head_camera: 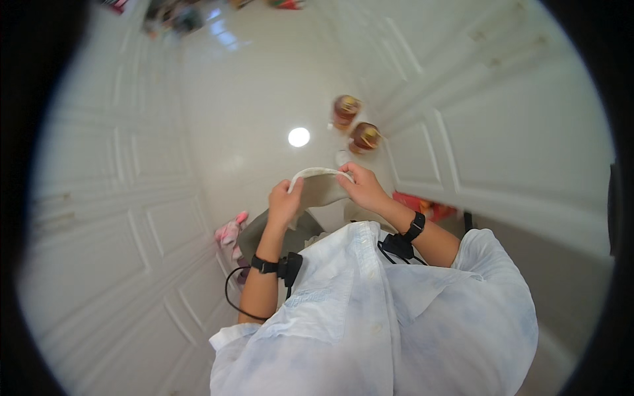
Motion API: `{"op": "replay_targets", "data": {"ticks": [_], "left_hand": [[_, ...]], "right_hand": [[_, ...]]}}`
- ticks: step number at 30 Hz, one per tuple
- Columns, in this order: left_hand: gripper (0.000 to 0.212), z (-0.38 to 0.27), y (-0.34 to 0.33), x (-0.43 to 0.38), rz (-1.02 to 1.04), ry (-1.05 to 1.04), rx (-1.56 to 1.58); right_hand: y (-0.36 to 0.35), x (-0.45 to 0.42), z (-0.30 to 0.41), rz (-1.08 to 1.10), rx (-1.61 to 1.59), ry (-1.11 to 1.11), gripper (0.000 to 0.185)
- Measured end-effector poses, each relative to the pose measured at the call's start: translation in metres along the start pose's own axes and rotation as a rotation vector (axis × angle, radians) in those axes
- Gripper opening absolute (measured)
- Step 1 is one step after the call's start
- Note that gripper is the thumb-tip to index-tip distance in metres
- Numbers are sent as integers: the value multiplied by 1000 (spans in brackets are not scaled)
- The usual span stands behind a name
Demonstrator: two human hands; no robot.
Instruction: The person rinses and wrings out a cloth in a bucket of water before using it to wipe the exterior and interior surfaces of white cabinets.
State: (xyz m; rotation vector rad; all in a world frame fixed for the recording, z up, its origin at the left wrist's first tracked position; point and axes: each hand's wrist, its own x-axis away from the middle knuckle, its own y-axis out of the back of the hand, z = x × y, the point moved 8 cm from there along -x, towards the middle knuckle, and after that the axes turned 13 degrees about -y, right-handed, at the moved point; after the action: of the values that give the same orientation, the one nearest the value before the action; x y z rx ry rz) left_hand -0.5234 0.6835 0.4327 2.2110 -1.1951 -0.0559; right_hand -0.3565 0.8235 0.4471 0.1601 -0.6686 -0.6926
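In front of my torso, a pale beige sheet of flexible material (322,192), probably cloth, is stretched between my two hands. Its white edge (317,172) arches upward from one hand to the other. My left hand (285,200) pinches the left end of this edge, thumb on the near face. At the right end, my right hand (365,188) grips the same edge between thumb and fingers. The lower part of the sheet hangs toward my body. A grey-green surface (257,240) shows beneath my left forearm; what it is I cannot tell.
Two large bottles of reddish-brown liquid, a farther one (345,111) and a nearer one (365,137), stand on the glossy pale floor (257,99). White panelled doors line the left (163,222) and right (495,148). A pink-and-white item (230,233) lies left, a red box (408,200) right.
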Motion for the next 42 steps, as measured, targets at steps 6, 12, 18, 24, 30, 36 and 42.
{"op": "replay_targets", "data": {"ticks": [6,12,18,24,30,36,42], "left_hand": [[33,5,-38,-10,-193,644,884],[38,-31,-44,-54,-345,674,1050],[23,-38,-32,-107,-391,673,1078],[19,-18,39,-157,-613,463,599],[17,-79,130,-247,-656,-119,177],[11,-139,195,-337,-348,-387,323],[19,-162,249,-390,-94,-522,412]], "right_hand": [[-34,-63,44,389,104,-57,28],[-23,-87,89,508,126,94,26],[-16,-128,135,542,320,282,38],[-31,-165,182,766,155,306,40],[-43,-295,188,497,-287,112,54],[-72,-373,231,685,-619,-240,68],[-97,-416,308,920,-672,-151,54]]}}
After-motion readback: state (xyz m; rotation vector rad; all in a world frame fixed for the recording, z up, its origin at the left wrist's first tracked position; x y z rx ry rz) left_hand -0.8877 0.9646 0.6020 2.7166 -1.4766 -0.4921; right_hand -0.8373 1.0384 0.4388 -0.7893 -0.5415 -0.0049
